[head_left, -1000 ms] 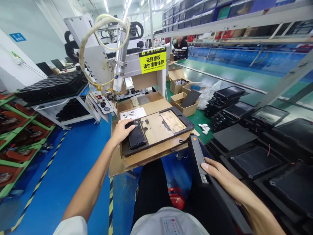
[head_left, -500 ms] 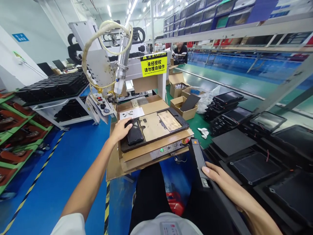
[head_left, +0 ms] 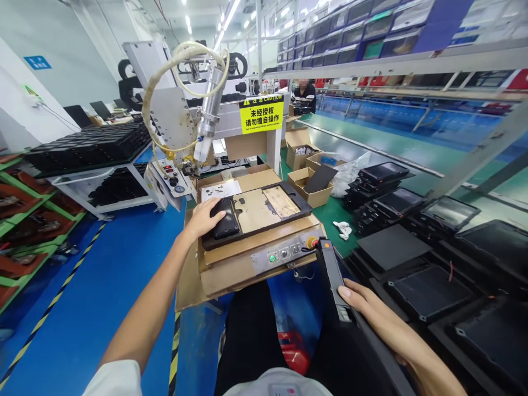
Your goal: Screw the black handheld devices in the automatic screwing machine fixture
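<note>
My left hand (head_left: 202, 218) lies flat with its fingers spread on a black device housing (head_left: 226, 226). That housing sits in the left pocket of a black fixture tray (head_left: 303, 206) on the machine's bed. My right hand (head_left: 367, 311) rests on a long black panel (head_left: 332, 278) stood on edge beside my lap, with the thumb against its face and the other fingers hidden behind it. The tray's two other pockets show bare brown plates.
A dispensing machine with a metal nozzle (head_left: 206, 124), looped hose and yellow caution sign (head_left: 264, 113) stands behind the tray. A control strip with buttons (head_left: 284, 254) faces me. Stacks of black trays (head_left: 416, 247) fill the right; cardboard boxes (head_left: 307, 184) stand beyond. A person sits far back.
The view has tilted up, bringing the machine's button panel into sight. My left hand stays on the housing and has slid slightly over it. The right hand keeps its place on the panel.
</note>
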Motion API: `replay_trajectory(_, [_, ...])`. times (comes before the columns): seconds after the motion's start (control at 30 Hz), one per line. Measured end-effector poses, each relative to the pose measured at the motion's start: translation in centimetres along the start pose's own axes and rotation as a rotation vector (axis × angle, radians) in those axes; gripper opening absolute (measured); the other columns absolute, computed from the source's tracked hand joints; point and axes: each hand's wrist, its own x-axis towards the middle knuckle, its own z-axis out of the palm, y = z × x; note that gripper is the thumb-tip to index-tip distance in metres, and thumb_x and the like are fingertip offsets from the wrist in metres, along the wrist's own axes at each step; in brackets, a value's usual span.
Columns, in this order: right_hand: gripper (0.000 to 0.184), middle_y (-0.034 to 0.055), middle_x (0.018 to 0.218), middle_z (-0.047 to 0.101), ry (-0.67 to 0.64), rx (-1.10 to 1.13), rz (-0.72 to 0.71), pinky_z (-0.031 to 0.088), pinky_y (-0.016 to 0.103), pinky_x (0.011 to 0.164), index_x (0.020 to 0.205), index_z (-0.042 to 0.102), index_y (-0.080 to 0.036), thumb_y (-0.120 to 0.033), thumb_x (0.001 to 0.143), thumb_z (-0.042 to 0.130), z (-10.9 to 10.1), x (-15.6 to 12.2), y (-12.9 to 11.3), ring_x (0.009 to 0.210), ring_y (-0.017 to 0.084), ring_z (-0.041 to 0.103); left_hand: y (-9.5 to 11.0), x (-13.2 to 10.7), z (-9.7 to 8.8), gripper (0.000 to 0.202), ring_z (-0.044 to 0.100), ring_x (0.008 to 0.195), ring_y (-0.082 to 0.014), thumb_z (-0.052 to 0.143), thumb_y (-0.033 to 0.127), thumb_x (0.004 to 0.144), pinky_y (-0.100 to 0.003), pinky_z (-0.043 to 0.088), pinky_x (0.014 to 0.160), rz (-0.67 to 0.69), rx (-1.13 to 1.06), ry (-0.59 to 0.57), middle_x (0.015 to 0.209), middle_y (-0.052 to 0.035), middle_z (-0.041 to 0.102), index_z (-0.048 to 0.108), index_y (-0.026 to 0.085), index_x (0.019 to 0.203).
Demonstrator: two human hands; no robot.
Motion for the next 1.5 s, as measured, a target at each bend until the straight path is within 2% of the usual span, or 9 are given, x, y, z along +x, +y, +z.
replay_trajectory(0.13, [0.065, 0.0115, 0.108, 0.078, 0.007, 0.009, 0.01, 0.055, 0.044, 0.094, 0.093, 0.073, -0.02, -0.082, 0.076, 0.06, 0.0, -0.1, 0.0, 0.11, 0.041, 0.067, -0.4, 0.1, 0.4, 0.064, 0.037, 0.155, -0.0322, 0.048, 0.054, 0.101, -0.056, 0.024, 0.128, -0.037, 0.05, 0.003, 0.165, -0.0128, 0.045, 0.054, 0.019, 0.153])
replay_trajectory(0.27, [0.072, 0.0137, 0.12, 0.077, 0.027, 0.05, 0.012, 0.054, 0.046, 0.103, 0.108, 0.076, -0.019, -0.081, 0.074, 0.062, -0.1, -0.1, 0.2, 0.122, 0.043, 0.065, -0.3, -0.2, 0.6, 0.063, 0.034, 0.157, -0.0327, 0.044, 0.05, 0.103, -0.057, 0.027, 0.127, -0.062, 0.075, 0.019, 0.168, -0.0142, 0.039, 0.052, 0.015, 0.154])
replay_trajectory(0.37, [0.076, 0.0152, 0.134, 0.072, 0.045, 0.017, 0.019, 0.051, 0.047, 0.111, 0.121, 0.074, -0.018, -0.078, 0.074, 0.064, -0.4, 0.2, 0.7, 0.132, 0.042, 0.061, 0.5, -1.2, 0.8, 0.064, 0.028, 0.159, -0.0357, 0.042, 0.048, 0.104, -0.061, 0.026, 0.127, -0.065, 0.095, 0.04, 0.167, -0.0165, 0.039, 0.052, 0.009, 0.153])
replay_trajectory(0.47, [0.079, 0.0155, 0.141, 0.068, 0.024, -0.011, 0.015, 0.049, 0.046, 0.114, 0.125, 0.072, -0.017, -0.079, 0.076, 0.061, -0.6, 0.6, 1.1, 0.138, 0.041, 0.057, 1.7, -2.7, 0.9, 0.062, 0.025, 0.16, -0.0329, 0.04, 0.049, 0.105, -0.059, 0.019, 0.13, -0.019, 0.116, 0.041, 0.166, -0.0132, 0.042, 0.054, 0.012, 0.153])
replay_trajectory(0.7, [0.08, 0.0142, 0.145, 0.065, 0.011, -0.038, 0.014, 0.048, 0.045, 0.116, 0.125, 0.073, -0.017, -0.08, 0.077, 0.059, -0.4, 1.0, 1.0, 0.142, 0.042, 0.054, 3.9, -5.5, 1.2, 0.059, 0.032, 0.157, -0.0317, 0.038, 0.048, 0.107, -0.059, 0.011, 0.132, 0.054, 0.246, 0.095, 0.161, -0.0128, 0.049, 0.056, 0.013, 0.151])
replay_trajectory(0.9, [0.078, 0.0145, 0.139, 0.069, -0.002, -0.048, 0.005, 0.05, 0.046, 0.113, 0.126, 0.072, -0.018, -0.079, 0.077, 0.061, -0.6, 1.3, 1.1, 0.136, 0.042, 0.058, 4.1, -6.1, 1.5, 0.06, 0.033, 0.157, -0.0307, 0.033, 0.047, 0.109, -0.057, 0.012, 0.132, 0.061, 0.292, 0.081, 0.165, -0.011, 0.044, 0.05, 0.014, 0.156])
replay_trajectory(1.03, [0.076, 0.0165, 0.124, 0.074, -0.104, -0.007, -0.035, 0.054, 0.048, 0.104, 0.116, 0.074, -0.018, -0.083, 0.079, 0.06, -0.7, 1.3, 1.6, 0.123, 0.043, 0.065, 4.4, -7.1, 1.6, 0.061, 0.03, 0.158, -0.0349, 0.031, 0.049, 0.109, -0.062, 0.014, 0.13, 0.035, 0.298, 0.105, 0.166, -0.009, 0.042, 0.049, 0.016, 0.157])
replay_trajectory(1.3, [0.065, 0.0108, 0.101, 0.073, -0.268, 0.161, -0.085, 0.056, 0.041, 0.093, 0.106, 0.07, -0.018, -0.079, 0.083, 0.064, -0.7, 1.3, 3.2, 0.1, 0.032, 0.068, 5.5, -8.5, 1.4, 0.055, 0.024, 0.159, -0.0396, 0.034, 0.046, 0.109, -0.073, 0.01, 0.125, 0.07, 0.385, 0.117, 0.165, -0.0074, 0.045, 0.052, 0.022, 0.155])
replay_trajectory(1.5, [0.063, 0.0089, 0.097, 0.073, -0.217, 0.217, -0.09, 0.056, 0.041, 0.087, 0.108, 0.072, -0.017, -0.074, 0.081, 0.07, -0.8, 0.5, 4.8, 0.097, 0.032, 0.068, 6.0, -8.9, 1.5, 0.058, 0.026, 0.157, -0.0429, 0.037, 0.049, 0.107, -0.077, 0.013, 0.122, 0.051, 0.379, 0.113, 0.167, -0.0117, 0.043, 0.048, 0.021, 0.157])
